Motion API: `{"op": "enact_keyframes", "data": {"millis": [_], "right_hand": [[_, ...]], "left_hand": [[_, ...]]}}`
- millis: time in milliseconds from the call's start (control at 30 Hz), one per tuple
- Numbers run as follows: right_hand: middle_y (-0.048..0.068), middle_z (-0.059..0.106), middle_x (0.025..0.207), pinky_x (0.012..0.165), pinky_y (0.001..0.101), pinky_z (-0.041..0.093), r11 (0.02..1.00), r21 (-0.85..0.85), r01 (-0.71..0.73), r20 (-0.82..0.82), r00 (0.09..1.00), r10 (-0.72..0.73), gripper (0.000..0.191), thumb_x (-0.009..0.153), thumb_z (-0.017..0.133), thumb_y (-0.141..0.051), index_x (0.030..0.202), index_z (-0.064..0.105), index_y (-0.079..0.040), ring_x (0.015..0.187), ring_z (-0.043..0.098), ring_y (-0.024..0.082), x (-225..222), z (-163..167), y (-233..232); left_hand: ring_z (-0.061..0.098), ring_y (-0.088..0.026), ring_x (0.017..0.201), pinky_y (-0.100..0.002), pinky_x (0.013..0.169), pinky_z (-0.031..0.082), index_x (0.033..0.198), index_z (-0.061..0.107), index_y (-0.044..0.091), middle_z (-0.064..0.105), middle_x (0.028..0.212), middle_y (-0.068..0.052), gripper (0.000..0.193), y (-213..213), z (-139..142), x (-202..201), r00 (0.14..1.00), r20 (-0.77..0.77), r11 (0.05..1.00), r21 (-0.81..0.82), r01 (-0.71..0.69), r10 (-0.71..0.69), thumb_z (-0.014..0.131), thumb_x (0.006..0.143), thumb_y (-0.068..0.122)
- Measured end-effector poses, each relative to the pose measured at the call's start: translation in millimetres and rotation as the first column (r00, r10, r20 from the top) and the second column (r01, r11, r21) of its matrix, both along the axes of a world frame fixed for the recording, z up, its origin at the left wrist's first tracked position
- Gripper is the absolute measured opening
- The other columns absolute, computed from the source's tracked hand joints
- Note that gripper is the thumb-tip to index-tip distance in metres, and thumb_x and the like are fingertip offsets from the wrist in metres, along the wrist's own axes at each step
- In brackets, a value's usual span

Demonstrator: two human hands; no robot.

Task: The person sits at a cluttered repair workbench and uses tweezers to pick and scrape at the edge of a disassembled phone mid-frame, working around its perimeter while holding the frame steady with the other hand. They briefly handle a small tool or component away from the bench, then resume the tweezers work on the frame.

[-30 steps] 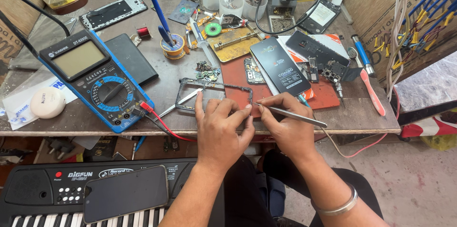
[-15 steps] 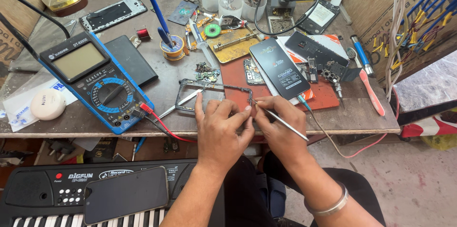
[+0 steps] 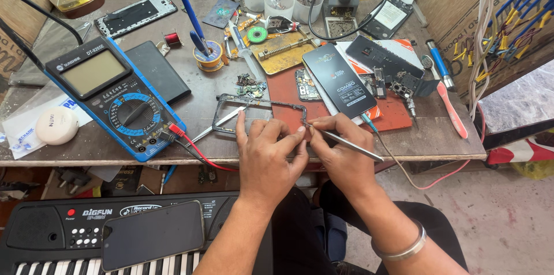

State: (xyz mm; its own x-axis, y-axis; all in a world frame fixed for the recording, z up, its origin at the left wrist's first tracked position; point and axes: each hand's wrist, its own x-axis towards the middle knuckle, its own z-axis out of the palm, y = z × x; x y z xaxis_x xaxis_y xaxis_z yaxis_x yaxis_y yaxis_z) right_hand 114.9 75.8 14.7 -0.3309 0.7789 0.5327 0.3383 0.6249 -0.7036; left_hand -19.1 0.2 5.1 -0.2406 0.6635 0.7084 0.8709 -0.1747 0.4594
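A dark, bare phone frame (image 3: 231, 102) lies at the front of the workbench (image 3: 438, 142). My left hand (image 3: 268, 156) rests on its near edge and pins it down with the fingertips. My right hand (image 3: 340, 151) grips metal tweezers (image 3: 346, 142), whose tip meets the frame's right corner beside my left fingers. A silver bangle (image 3: 401, 246) circles my right wrist. What sits under my fingertips is hidden.
A blue multimeter (image 3: 115, 96) with red and black leads lies left of the frame. A black phone (image 3: 337, 79), circuit boards, a solder spool (image 3: 209, 58), cups and tools crowd the back. A keyboard (image 3: 52, 234) with a phone (image 3: 153, 234) on it sits below.
The tweezers have tilted, their tip shifting to the frame's right corner, and my right hand has drawn closer to the left. The frame stays put.
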Motion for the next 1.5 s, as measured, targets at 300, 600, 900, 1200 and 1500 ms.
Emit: {"op": "enact_keyframes", "data": {"millis": [300, 600, 900, 1200, 1500], "right_hand": [[0.008, 0.079, 0.097, 0.078, 0.0266, 0.061, 0.996, -0.06, -0.071, -0.106, 0.992, 0.065, 0.009, 0.09, 0.075, -0.006, 0.097, 0.072, 0.0, 0.087, 0.078, 0.014, 7, 0, 3], [0.008, 0.079, 0.089, 0.074, 0.0283, 0.061, 1.0, -0.001, -0.012, 0.018, 1.0, 0.013, 0.01, 0.087, 0.077, -0.007, 0.092, 0.071, 0.0, 0.082, 0.079, 0.016, 3, 4, 1], [0.01, 0.079, 0.091, 0.073, 0.0283, 0.061, 1.0, 0.013, 0.003, 0.015, 1.0, -0.003, 0.01, 0.086, 0.078, -0.005, 0.092, 0.071, 0.0, 0.082, 0.079, 0.017, 2, 2, 1], [0.011, 0.078, 0.093, 0.074, 0.0291, 0.061, 0.996, 0.081, -0.02, -0.019, 1.0, 0.022, 0.012, 0.087, 0.077, -0.004, 0.095, 0.069, 0.001, 0.084, 0.079, 0.019, -2, 0, -3], [0.01, 0.079, 0.097, 0.078, 0.0282, 0.061, 0.999, 0.025, -0.038, -0.089, 0.995, 0.04, 0.009, 0.089, 0.076, -0.004, 0.094, 0.07, 0.0, 0.087, 0.078, 0.019, 4, -2, 4]], "left_hand": [[0.058, -0.021, 0.092, -0.064, 0.12, 0.026, 0.092, 0.08, 0.014, 0.059, 0.086, 0.001, 0.012, 1, 0, 0, 1.0, -0.003, 1.0, 0.003, -0.002, 0.002, 0.078, 0.081, 0.019], [0.058, -0.022, 0.092, -0.064, 0.119, 0.026, 0.091, 0.08, 0.014, 0.06, 0.086, 0.001, 0.012, 0, 1, -1, 1.0, -0.002, 1.0, -0.001, -0.002, 0.002, 0.079, 0.081, 0.019], [0.057, -0.022, 0.093, -0.064, 0.119, 0.026, 0.092, 0.08, 0.014, 0.06, 0.086, 0.002, 0.011, 0, 0, -1, 1.0, -0.006, 1.0, 0.0, 0.0, 0.0, 0.078, 0.082, 0.019], [0.057, -0.021, 0.093, -0.064, 0.119, 0.026, 0.091, 0.08, 0.014, 0.06, 0.086, 0.001, 0.011, 0, -1, -1, 1.0, -0.004, 1.0, -0.006, -0.001, 0.001, 0.079, 0.081, 0.018], [0.057, -0.021, 0.092, -0.064, 0.119, 0.026, 0.091, 0.08, 0.015, 0.06, 0.086, 0.001, 0.011, 1, 0, 0, 1.0, -0.005, 1.0, 0.006, -0.003, 0.003, 0.079, 0.081, 0.019]]}}
